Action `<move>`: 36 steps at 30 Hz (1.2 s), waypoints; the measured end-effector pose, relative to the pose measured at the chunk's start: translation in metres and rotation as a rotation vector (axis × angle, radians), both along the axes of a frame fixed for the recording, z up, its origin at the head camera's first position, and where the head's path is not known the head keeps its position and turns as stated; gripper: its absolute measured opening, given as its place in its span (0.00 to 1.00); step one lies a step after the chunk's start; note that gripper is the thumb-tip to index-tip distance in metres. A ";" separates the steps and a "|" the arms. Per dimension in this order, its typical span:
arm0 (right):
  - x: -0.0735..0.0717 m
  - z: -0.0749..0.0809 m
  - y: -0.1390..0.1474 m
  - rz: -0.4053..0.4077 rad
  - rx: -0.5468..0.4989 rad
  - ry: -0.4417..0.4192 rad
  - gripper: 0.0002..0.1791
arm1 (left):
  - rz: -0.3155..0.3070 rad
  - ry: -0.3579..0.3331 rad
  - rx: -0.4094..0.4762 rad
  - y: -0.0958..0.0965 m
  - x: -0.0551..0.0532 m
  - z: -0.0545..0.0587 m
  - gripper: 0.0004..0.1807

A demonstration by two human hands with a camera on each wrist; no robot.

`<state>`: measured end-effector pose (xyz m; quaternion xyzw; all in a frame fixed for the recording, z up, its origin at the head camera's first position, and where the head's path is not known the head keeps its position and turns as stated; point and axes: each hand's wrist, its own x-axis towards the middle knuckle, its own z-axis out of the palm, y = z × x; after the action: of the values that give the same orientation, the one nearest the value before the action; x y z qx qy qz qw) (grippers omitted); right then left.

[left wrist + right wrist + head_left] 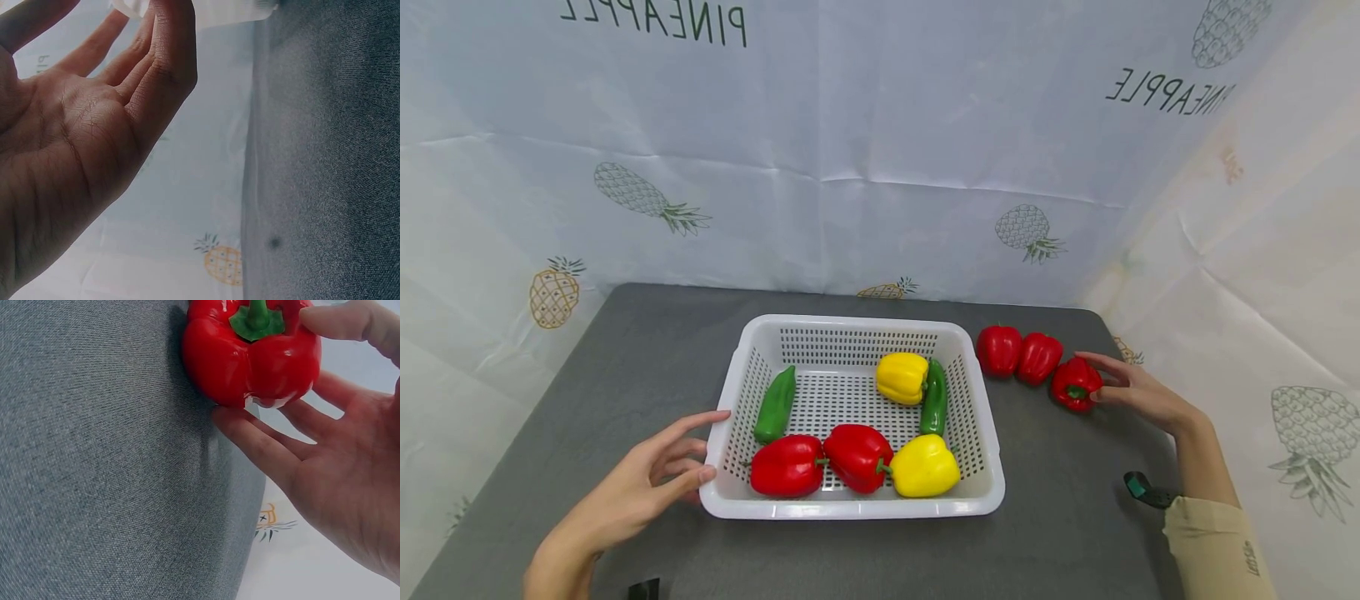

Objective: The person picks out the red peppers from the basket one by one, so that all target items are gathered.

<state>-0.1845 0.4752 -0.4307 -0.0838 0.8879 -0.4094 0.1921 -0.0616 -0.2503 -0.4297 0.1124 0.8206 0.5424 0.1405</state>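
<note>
My right hand point(1150, 398) grips a red bell pepper point(1077, 384) on the table, right of the basket. In the right wrist view, the thumb lies beside the green stem of this red bell pepper point(250, 359), with the fingers round its far side and underside. My left hand point(638, 482) touches the left rim of a white perforated basket point(850, 509), index finger and thumb spread apart. Inside lie two red bell peppers point(859, 457), two yellow bell peppers point(925, 467) and two green peppers point(777, 405). In the left wrist view, the left hand's point(87, 125) palm shows.
Two more red bell peppers point(999, 351) lie side by side between the basket and the right hand. The grey table point(1060, 517) is bordered by pineapple-printed white sheets point(880, 167). A black strap point(1150, 492) lies near the right sleeve, and a dark piece point(643, 589) near the left forearm.
</note>
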 end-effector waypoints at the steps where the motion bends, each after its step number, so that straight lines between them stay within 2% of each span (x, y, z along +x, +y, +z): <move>1: 0.000 0.000 0.000 0.002 -0.009 -0.005 0.39 | 0.001 -0.003 -0.001 0.000 0.000 0.000 0.39; 6: 0.000 0.001 -0.002 0.009 -0.032 -0.022 0.39 | -0.001 -0.002 0.001 0.000 0.000 0.000 0.38; 10: 0.001 0.002 -0.006 -0.007 0.018 -0.030 0.40 | -0.002 -0.003 0.007 0.000 0.000 0.000 0.38; 14: 0.001 0.002 -0.013 -0.051 0.105 -0.016 0.42 | -0.003 -0.005 0.009 0.000 0.000 -0.001 0.39; 20: 0.000 -0.001 -0.023 -0.117 0.168 0.017 0.44 | -0.008 -0.005 0.015 0.000 0.000 -0.001 0.39; 25: -0.001 -0.004 -0.030 -0.179 0.208 -0.018 0.49 | -0.015 -0.007 0.021 -0.001 0.000 0.000 0.38; 31: -0.004 -0.005 -0.033 -0.236 0.227 -0.076 0.54 | -0.015 0.008 0.015 -0.001 0.001 0.000 0.38; 36: -0.001 -0.004 -0.033 -0.243 0.213 -0.046 0.51 | -0.011 0.000 0.000 0.000 0.001 -0.001 0.39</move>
<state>-0.1856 0.4420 -0.4350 0.0547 0.9253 -0.3349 0.1692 -0.0607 -0.2503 -0.4305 0.1169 0.8200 0.5416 0.1436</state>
